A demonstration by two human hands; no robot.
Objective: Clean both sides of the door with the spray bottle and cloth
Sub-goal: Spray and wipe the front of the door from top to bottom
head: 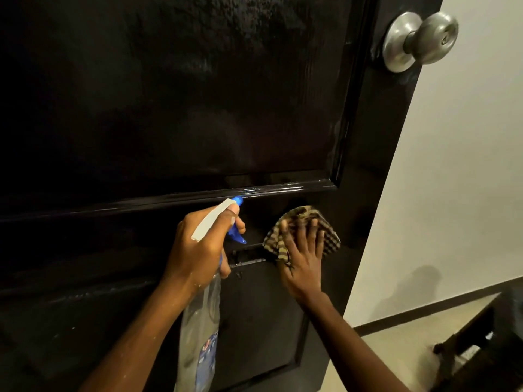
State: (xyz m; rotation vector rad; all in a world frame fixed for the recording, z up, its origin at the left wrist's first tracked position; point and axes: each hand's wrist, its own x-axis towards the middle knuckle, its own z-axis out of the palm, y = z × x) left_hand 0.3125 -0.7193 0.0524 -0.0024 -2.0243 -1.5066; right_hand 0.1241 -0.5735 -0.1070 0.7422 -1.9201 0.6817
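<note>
The black glossy door [198, 108] fills most of the view, with a large sunken panel above, a smaller one below, and a flat rail between them; patches of its upper panel look streaked and shiny. To its right stands a pale wall [467, 179] with a dark skirting [424, 309] along its foot, and below that a light floor [396, 349]. A dark piece of furniture [481, 335] shows at the lower right corner, too dim to identify. The bottle [201, 329], clear with a white and blue spray head, hangs upright in front of the lower door, its blue nozzle aimed at the moulding under the upper panel. The left hand [198, 250] is wrapped round the bottle's neck, a finger curled by the blue trigger. The right hand [302, 261] lies flat with fingers spread, pressing the cloth [300, 215] against the rail, just right of the bottle and close to the door's free edge. The cloth is checked brown and tan, crumpled, and sticks out above and beside the fingers. A round metal knob [430, 38] sits on the door's edge at the upper right, well above both hands.
</note>
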